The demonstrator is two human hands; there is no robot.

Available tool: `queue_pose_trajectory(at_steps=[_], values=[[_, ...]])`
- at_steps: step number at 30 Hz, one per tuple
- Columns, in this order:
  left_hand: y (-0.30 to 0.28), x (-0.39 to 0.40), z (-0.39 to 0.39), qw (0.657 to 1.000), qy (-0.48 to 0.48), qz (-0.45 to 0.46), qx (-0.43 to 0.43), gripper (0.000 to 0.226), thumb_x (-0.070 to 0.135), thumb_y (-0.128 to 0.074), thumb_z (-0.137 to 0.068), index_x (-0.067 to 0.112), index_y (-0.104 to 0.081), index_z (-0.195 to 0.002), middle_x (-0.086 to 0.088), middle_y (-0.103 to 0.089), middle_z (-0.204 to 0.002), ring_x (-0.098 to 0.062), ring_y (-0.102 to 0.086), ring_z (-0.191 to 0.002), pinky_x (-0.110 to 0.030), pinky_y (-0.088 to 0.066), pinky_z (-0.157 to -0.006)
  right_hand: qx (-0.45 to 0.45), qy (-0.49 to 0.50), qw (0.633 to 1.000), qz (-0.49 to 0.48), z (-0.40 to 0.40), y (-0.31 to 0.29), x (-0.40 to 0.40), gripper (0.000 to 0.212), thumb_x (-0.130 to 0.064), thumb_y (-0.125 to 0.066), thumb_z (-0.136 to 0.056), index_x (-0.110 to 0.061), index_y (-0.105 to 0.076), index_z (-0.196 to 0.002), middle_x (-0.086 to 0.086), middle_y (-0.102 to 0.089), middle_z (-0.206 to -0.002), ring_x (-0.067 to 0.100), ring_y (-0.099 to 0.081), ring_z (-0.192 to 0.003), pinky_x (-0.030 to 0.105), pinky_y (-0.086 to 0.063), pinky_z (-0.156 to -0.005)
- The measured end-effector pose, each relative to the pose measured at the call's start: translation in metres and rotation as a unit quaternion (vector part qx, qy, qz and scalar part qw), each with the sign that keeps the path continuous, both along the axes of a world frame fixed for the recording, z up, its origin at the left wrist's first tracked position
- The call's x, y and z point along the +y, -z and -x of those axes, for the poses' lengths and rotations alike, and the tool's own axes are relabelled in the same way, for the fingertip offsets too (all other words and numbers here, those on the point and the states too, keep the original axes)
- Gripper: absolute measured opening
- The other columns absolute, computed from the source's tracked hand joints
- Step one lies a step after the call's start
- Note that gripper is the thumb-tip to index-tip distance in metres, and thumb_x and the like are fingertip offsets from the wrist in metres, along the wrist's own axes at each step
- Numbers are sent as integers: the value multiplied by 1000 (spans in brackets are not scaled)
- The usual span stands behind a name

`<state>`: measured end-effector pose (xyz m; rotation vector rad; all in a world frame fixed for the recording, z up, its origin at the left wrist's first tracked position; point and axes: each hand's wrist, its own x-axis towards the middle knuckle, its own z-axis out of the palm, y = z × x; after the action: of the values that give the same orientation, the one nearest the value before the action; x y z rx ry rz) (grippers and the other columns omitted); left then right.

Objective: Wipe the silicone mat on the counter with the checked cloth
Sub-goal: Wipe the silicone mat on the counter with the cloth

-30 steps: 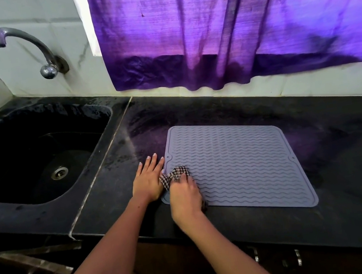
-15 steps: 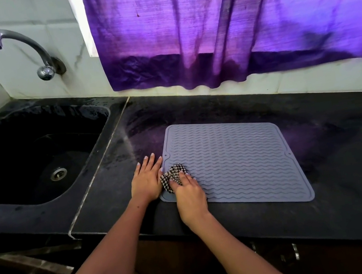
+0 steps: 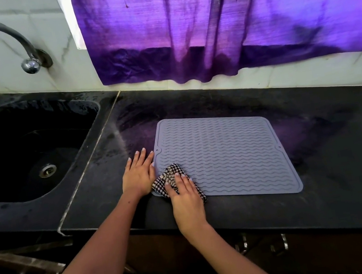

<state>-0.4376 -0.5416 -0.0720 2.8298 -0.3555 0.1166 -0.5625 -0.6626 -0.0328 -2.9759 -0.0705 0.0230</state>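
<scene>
Silicone mat (image 3: 225,153) flat, long axis left-right.

One cam only, worn on your head, wide-angle, so no 2nd view to overlap with. You're looking fwd and down from above the counter (image 3: 321,162) front edge, tilted toward the wall. Both forearms enter from bottom of frame, close to lens; left hand (image 3: 138,175) and right hand (image 3: 185,197) sit near frame centre with the mat (image 3: 225,153). Sink (image 3: 29,189) fills left side, tap (image 3: 3,41) upper left, curtain (image 3: 227,18) across top. Edges bend from wide lens. Cabinet front under counter at bottom, dim.
</scene>
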Motion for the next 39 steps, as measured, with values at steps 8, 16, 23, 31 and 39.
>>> queue_pose_trajectory(at_steps=[8, 16, 23, 31, 39], values=[[0, 0, 0, 1000, -4, -2, 6, 83, 53, 7, -76, 22, -27, -145, -2, -19, -155, -18, -12, -144, -37, -3, -117, -44, 31, 992, -110, -3, -11, -8, 43, -1, -50, -83, -23, -69, -115, 9, -59, -130, 26, -57, -120, 35, -44, -102], [1, 1, -1, 1000, -3, -1, 7, 82, 53, 6, -77, 22, -27, -145, -3, -18, -155, -18, -11, -144, -37, -2, -117, -68, 143, 969, -191, -19, -32, -50, 53, 0, -56, -88, -21, -49, -137, 3, -40, -148, 20, -39, -135, 30, -33, -112], [0, 1, 1, 1000, -2, -4, 10, 72, 49, 0, -84, 21, -26, -145, -3, -17, -155, -18, -10, -144, -38, -3, -117, -25, 83, 995, -48, -9, -10, -54, 48, -6, -35, -99, -14, -32, -146, 15, -18, -156, 27, -18, -144, 34, -11, -118], [-3, 0, 3, 1000, 0, -5, 19, 66, 44, -7, -87, 20, -25, -146, -3, -16, -156, -18, -9, -144, -38, -2, -117, -16, 79, 996, -44, -13, -18, -59, 47, -2, -39, -97, -18, -41, -141, 12, -26, -154, 25, -28, -141, 34, -26, -114], [-4, 0, 4, 1000, -1, 5, 14, 73, 49, -2, -83, 20, -27, -145, -3, -17, -155, -19, -11, -144, -38, -3, -117, -22, 224, 968, -110, -19, -47, -94, 40, -5, -48, -92, -26, -61, -124, 8, -62, -121, 28, -58, -111, 33, -47, -90]])
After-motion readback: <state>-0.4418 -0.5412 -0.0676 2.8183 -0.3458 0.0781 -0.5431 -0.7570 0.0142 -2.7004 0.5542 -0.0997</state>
